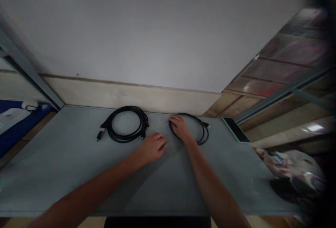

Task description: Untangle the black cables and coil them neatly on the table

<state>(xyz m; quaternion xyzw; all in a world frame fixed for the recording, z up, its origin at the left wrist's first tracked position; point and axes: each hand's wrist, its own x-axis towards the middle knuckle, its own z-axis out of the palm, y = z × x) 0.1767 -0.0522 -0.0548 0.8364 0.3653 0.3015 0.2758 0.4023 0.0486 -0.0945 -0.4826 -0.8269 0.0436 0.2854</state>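
Note:
On the grey table lie two coils of black cable. The thicker coiled cable [126, 139] rests left of centre, its dark connector ends poking out at the lower left and lower right. My left hand [152, 147] hovers or rests just right of that coil, apart from it. Its fingers are loosely bent with a gap between them, and nothing shows in them. My right hand [180, 127] grips the left side of the thinner coiled cable [203, 125], close to one connector end. Another connector of this cable sticks out on its right side. My right fingertips are partly hidden.
A phone-like device [236, 130] with a dark screen lies at the table's [105, 172] back right corner. A white wall panel [136, 39] rises behind. Metal posts stand at both back corners. Plastic bags [294, 165] sit beyond the right edge, a blue surface [26, 126] at left.

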